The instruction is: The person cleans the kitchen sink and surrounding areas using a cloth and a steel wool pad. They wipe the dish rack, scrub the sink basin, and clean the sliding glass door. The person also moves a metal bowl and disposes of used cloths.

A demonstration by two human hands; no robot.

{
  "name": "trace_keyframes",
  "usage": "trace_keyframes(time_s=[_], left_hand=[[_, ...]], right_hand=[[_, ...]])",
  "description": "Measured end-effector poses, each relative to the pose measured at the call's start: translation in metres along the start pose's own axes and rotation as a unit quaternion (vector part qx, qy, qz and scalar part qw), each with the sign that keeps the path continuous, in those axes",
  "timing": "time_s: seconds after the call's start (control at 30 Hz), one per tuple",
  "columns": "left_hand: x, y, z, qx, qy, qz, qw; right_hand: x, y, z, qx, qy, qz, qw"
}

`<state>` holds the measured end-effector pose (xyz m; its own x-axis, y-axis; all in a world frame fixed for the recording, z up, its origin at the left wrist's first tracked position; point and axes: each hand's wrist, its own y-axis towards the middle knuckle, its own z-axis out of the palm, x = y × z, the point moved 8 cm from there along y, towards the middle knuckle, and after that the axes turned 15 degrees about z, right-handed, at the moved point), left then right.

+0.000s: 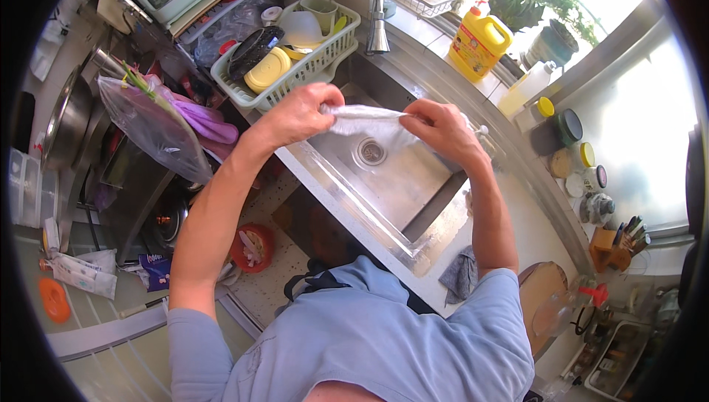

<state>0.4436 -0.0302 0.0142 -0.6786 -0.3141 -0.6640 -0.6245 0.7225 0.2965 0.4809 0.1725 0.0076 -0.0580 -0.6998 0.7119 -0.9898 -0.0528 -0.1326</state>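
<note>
A white cloth is stretched between my two hands above a stainless steel sink. My left hand grips its left end with curled fingers. At the other end, my right hand pinches the cloth, and its fingers are closed. Below the cloth the round drain shows in the sink floor. The faucet stands behind the sink, beyond my hands.
A pale green dish basket with bowls stands left of the sink. A yellow jug and several jars line the window ledge. A grey cloth lies on the counter at right. A red bin sits on the floor.
</note>
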Motion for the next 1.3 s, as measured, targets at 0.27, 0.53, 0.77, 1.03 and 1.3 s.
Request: trace_keyframes(time_s=[0.27, 0.53, 0.77, 1.03, 1.3], left_hand=[[0.054, -0.008, 0.075, -0.083, 0.136, 0.041, 0.986], [0.037, -0.004, 0.054, -0.101, 0.004, -0.039, 0.994], [0.031, -0.011, 0.042, -0.108, -0.247, -0.147, 0.952], [0.022, 0.010, 0.037, -0.122, -0.330, -0.089, 0.932], [0.019, 0.025, 0.060, 0.046, -0.256, -0.117, 0.959]], right_hand=[[-0.114, 0.026, 0.069, -0.125, -0.010, -0.083, 0.989], [-0.080, 0.003, 0.029, -0.133, 0.077, -0.052, 0.987], [-0.078, 0.002, 0.022, -0.151, 0.076, -0.058, 0.984], [-0.099, 0.017, 0.041, -0.011, -0.028, 0.004, 1.000], [-0.026, 0.025, 0.054, 0.185, 0.144, -0.005, 0.972]])
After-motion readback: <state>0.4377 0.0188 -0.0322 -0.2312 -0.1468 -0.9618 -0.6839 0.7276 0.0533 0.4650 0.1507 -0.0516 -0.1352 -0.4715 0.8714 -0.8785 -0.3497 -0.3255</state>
